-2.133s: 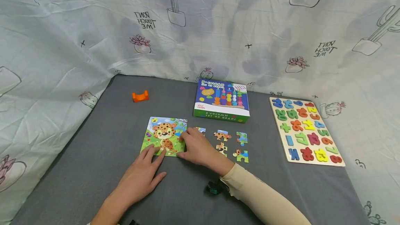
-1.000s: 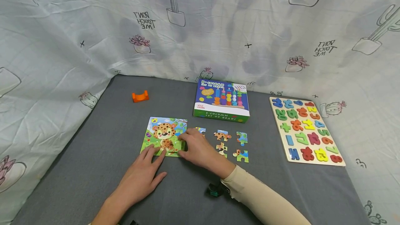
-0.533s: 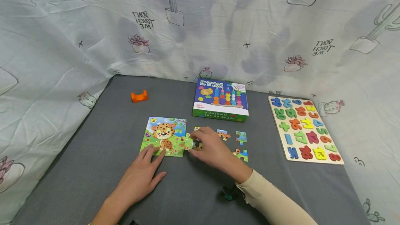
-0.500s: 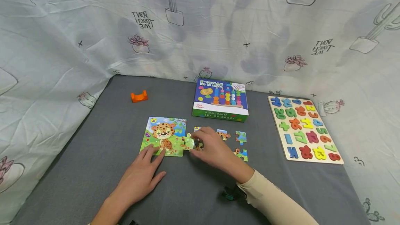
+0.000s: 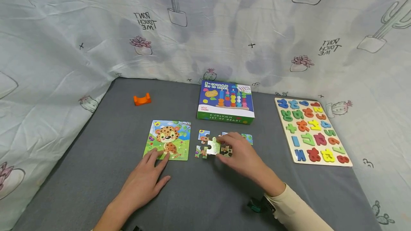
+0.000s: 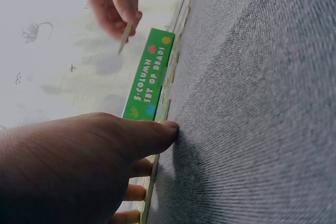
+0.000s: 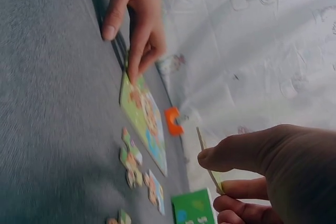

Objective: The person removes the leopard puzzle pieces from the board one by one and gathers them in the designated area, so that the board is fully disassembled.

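My right hand pinches a pale green jigsaw piece between thumb and fingers. In the right wrist view that piece stands edge-on, raised above the table. Below it, several loose jigsaw pieces lie on the cloth, among them one with blue sky and one with green and spots; my right hand partly covers others. To the left lies a square leopard picture puzzle. My left hand rests with spread fingertips on its lower edge, thumb on the cloth.
A boxed bead set lies behind the loose pieces. An orange curved block sits at the back left. At the right is a wooden board of coloured letters and numbers. A patterned curtain hangs behind the grey table.
My right hand has drawn away from the right edge of the leopard picture, carrying the green piece rightward over the loose pieces. My left hand has stayed in place.
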A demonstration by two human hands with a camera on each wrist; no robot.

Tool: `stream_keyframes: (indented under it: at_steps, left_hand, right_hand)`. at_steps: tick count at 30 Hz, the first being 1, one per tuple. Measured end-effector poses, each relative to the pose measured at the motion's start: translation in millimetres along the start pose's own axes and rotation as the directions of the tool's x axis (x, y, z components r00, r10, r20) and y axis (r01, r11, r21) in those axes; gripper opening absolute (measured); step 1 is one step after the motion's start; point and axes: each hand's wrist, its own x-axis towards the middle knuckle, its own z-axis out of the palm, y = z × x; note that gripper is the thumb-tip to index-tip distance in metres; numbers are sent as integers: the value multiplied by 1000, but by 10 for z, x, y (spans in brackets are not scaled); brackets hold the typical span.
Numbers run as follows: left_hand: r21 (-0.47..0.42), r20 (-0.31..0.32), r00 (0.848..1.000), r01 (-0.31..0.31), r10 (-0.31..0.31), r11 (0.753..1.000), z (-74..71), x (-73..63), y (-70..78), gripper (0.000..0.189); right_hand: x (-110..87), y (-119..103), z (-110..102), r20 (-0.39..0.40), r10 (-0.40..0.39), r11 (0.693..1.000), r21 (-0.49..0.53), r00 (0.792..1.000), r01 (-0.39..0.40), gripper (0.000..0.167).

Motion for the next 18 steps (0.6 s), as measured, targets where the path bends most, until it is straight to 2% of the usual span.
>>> stream_keyframes:
  at_steps: [13,18]
  left_hand:
    - [-4,-4,1000,1,-2,1000,2,10,10,67]
    - [-14,-3,1000,10,-11,1000,-3,1,4,66]
  right_hand:
    - [-316,175,-224,-41,-14,993,-115,999,9,42]
    - [-417,195,-229,-54,-18,995,-97,998,12,43]
